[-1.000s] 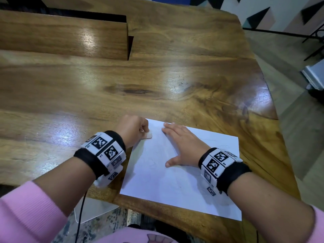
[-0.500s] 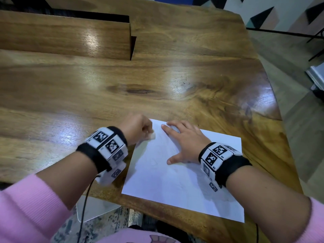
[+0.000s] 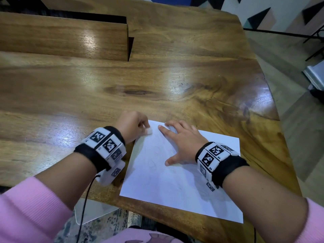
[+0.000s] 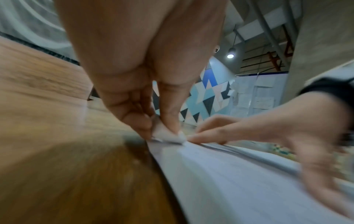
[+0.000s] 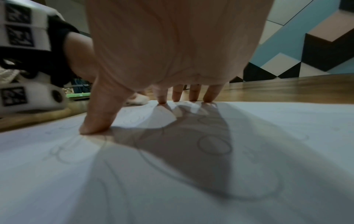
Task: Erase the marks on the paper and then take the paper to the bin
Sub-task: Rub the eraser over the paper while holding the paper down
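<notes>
paper (image 3: 184,186) lies flat at the near edge of the table (image 3: 157,81), faint pencil loops still on it. left hand (image 3: 133,125) pinches a small white eraser (image 3: 149,131) at the far left corner. right hand (image 3: 182,142) flat, fingers spread, pressing the sheet down. the sheet looks thin, light, limp and easily creased: rub gently towards the free edge, lift by an edge later.
</notes>
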